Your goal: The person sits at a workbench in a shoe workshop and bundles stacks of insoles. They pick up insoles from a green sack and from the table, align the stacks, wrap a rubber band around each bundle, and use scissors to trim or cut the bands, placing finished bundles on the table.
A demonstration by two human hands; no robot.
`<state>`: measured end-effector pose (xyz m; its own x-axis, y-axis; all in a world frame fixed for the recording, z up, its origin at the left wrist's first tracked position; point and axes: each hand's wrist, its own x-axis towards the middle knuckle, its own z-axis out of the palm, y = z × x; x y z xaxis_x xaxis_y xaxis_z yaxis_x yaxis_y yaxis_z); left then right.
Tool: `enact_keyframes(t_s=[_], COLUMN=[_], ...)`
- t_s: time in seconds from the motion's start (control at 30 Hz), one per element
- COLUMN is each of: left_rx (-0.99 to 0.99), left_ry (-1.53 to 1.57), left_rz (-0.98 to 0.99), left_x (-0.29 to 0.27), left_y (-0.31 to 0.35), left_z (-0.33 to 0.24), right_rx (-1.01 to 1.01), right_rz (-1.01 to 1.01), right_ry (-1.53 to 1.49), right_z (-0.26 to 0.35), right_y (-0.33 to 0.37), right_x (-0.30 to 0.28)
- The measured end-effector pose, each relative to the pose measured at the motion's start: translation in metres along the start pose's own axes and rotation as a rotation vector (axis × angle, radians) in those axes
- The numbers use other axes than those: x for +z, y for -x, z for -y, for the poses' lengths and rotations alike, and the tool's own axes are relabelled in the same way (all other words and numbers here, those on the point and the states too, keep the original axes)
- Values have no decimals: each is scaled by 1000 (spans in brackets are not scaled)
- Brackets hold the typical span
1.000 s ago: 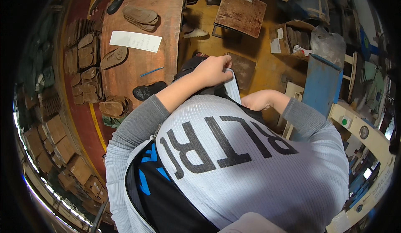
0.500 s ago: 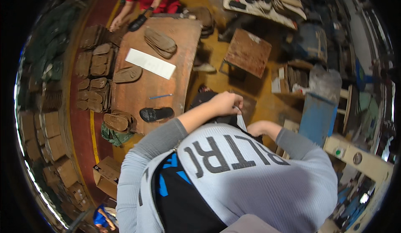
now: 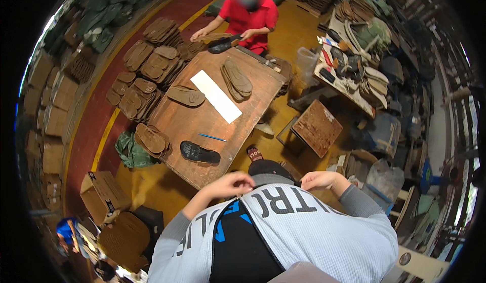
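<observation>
I wear a light grey ribbed zip jacket (image 3: 304,222) with dark lettering, its front parted over a black shirt (image 3: 245,247) with blue print. At the jacket's lower edge, my left hand (image 3: 229,184) is closed, its curled fingertips pinching the hem beside the zip. My right hand (image 3: 320,180) pinches the same hem further right, fingers bent together. The grey hem band spans the gap between both hands, above my dark trousers. Closest to my left hand on the wooden table is a black sandal sole (image 3: 200,152), with a blue pen (image 3: 211,137) just beyond it.
The wooden table (image 3: 177,164) also bears brown soles (image 3: 236,79) and a white strip (image 3: 216,96). Stacks of brown soles (image 3: 144,98) stand left. Across it, a person in red (image 3: 260,17) holds a dark shoe. A wooden stool (image 3: 318,127) and a shoe-laden bench (image 3: 349,98) are right.
My view has tilted up and turned, bringing more of the far room in. My hands have shifted apart along the jacket's hem, and the pale strip between them no longer shows.
</observation>
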<state>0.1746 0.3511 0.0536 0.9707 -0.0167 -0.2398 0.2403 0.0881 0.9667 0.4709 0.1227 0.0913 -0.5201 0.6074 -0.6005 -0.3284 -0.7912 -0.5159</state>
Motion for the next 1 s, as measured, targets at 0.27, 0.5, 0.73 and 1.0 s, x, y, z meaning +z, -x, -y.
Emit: enact_keyframes(t_s=[0.27,0.5,0.73,1.0], left_rx=[-232,-282,-109,-522], left_ry=[78,-229,567,610], left_rz=[-372,-743,-512,-746], left_x=[62,72,-9,19], left_y=[90,46,7,-86], left_z=[39,36,26,67], right_rx=[84,-86,-183,-116], right_rz=[-244,-442,-352,-992], right_ry=[847,1421,706,1176], right_z=[45,58,132,169], right_y=[-47,-79,-93,-57], right_x=[29,37,-78,-256])
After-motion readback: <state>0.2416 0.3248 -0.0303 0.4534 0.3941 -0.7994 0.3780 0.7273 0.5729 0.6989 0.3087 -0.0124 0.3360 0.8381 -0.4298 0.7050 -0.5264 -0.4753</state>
